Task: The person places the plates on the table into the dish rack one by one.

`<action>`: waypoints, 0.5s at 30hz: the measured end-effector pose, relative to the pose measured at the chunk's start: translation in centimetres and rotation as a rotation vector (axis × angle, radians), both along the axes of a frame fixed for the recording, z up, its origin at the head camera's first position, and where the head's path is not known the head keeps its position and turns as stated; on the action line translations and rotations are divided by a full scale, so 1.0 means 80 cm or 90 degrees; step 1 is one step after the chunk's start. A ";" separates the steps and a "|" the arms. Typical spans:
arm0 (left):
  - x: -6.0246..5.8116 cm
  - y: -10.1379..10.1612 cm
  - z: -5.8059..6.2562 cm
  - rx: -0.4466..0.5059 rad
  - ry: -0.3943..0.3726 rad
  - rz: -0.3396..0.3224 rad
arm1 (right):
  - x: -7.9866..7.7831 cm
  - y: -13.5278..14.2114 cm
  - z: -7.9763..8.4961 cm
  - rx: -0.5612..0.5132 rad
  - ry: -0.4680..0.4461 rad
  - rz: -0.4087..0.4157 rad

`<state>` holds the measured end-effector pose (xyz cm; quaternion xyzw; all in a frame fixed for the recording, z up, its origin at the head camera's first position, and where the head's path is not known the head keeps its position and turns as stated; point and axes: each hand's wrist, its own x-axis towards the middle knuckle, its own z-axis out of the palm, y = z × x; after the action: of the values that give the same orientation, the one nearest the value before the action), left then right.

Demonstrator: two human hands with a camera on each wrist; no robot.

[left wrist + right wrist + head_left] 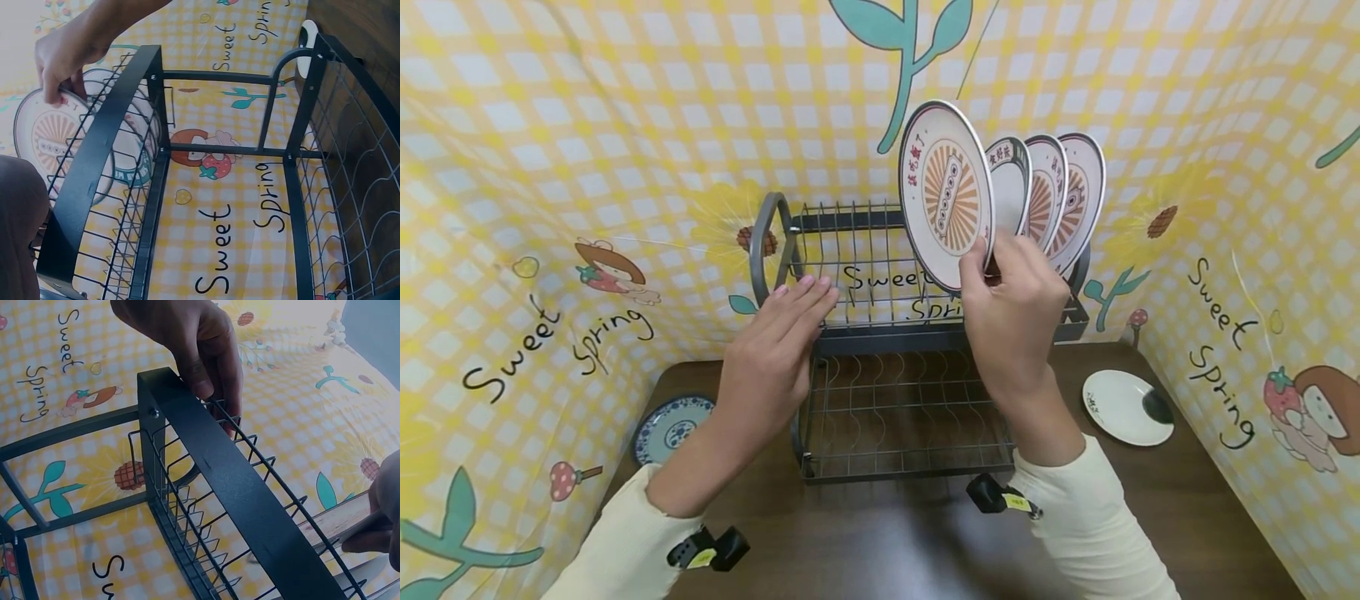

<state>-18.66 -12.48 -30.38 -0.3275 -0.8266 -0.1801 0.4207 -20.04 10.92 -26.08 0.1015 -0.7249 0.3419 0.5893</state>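
Observation:
My right hand point(1018, 308) pinches the near edge of a white plate point(951, 200), thumb over its sunburst-patterned face. This plate stands upright at the upper tier of a dark two-tier dish rack point(891, 340). Right behind it, several similar plates point(1079, 200) stand in a row in the rack's right part; one has a dark green rim. My left hand point(771, 354) rests at the rack's upper left corner, fingers straight and together. The right wrist view shows the left thumb and fingers draped over the wire edge. In the left wrist view, the held plate point(53, 147) overlaps the upper wires.
A blue-and-white patterned plate point(670, 425) lies on the brown table point(880, 533) left of the rack. To the right lies a white oval plate point(1123, 407) with a dark patch. Yellow checked cloth point(647, 125) hangs around the back and sides.

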 end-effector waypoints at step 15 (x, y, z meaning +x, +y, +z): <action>0.001 -0.002 0.001 -0.001 -0.004 -0.002 | -0.002 -0.020 0.025 0.067 -0.145 -0.088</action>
<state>-18.56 -12.67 -30.31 -0.3284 -0.8276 -0.1815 0.4175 -20.24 9.29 -24.10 0.0422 -0.8094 0.2713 0.5190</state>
